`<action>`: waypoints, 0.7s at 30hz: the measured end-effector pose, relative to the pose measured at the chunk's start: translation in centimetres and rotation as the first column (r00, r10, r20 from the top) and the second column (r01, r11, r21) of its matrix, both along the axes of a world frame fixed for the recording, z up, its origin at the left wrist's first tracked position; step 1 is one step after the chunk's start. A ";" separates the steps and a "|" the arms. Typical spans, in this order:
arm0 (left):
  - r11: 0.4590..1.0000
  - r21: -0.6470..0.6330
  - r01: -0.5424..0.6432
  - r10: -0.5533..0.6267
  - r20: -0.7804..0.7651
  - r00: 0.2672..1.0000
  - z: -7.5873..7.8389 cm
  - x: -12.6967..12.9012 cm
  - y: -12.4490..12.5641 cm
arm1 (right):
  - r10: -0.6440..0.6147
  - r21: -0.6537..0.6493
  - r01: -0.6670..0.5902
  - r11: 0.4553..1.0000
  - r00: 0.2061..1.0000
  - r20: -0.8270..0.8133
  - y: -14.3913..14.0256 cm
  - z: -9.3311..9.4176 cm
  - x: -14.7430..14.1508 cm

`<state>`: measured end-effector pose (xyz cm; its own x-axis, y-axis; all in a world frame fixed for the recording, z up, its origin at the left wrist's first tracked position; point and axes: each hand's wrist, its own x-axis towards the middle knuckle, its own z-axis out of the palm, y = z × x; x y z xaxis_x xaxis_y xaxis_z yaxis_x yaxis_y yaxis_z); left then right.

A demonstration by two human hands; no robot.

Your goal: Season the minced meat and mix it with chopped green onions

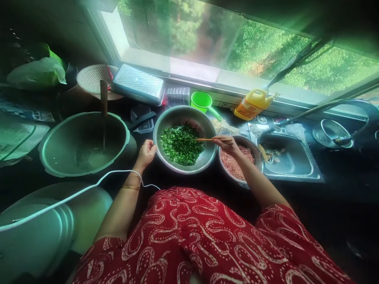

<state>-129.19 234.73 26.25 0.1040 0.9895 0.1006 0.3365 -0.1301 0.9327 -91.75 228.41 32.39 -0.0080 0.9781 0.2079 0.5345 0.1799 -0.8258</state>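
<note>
Centrally, on the dark tabletop (340,185) sits a steel bowl (204,157) of chopped greens (181,144). Beside it, a smaller bowl (257,152) holds minced meat (232,161). Right hand (226,144), fingers pinching chopsticks (207,139), reaches their tips into the greens. Left hand (145,153), fingers curled closed, rests just beside the bowl's rim.
</note>
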 end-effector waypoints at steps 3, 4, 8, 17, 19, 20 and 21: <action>1.000 -0.002 -0.001 0.001 0.008 1.000 0.2 0.2 0.1 | -0.031 0.065 0.030 0.997 0.999 0.025 0.6 -0.2 -0.5; 1.000 0.002 0.006 -0.006 0.019 1.000 0.0 0.2 0.2 | -0.020 0.071 0.017 0.997 0.999 0.044 0.4 -0.3 -0.7; 0.999 0.031 0.013 -0.014 0.038 0.999 -0.8 0.0 0.5 | 0.000 -0.007 0.001 1.000 0.992 0.125 -2.6 -0.6 -1.1; 0.999 0.039 0.008 -0.008 -0.008 1.000 -1.0 0.0 0.8 | 0.024 -0.230 -0.039 0.972 0.998 -0.065 -7.5 0.3 -3.4; 0.999 0.034 0.011 -0.011 -0.015 1.000 -1.1 -0.1 0.9 | 0.026 -0.224 -0.038 0.974 0.998 -0.055 -7.0 -0.4 -3.2; 0.999 0.039 0.014 -0.013 -0.019 1.000 -1.2 -0.2 1.0 | -0.013 -0.194 0.003 0.981 0.998 -0.053 -6.6 -0.7 -2.9; 0.999 0.047 0.018 -0.016 -0.024 1.000 -1.4 -0.3 1.1 | -0.065 -0.159 0.055 0.986 0.996 -0.061 -6.0 -1.0 -2.6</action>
<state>-129.49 235.81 24.87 0.1237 0.9817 0.1445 0.3559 -0.1798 0.9171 -94.31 222.43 31.38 0.0600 0.9970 0.0494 0.4843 0.0142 -0.8748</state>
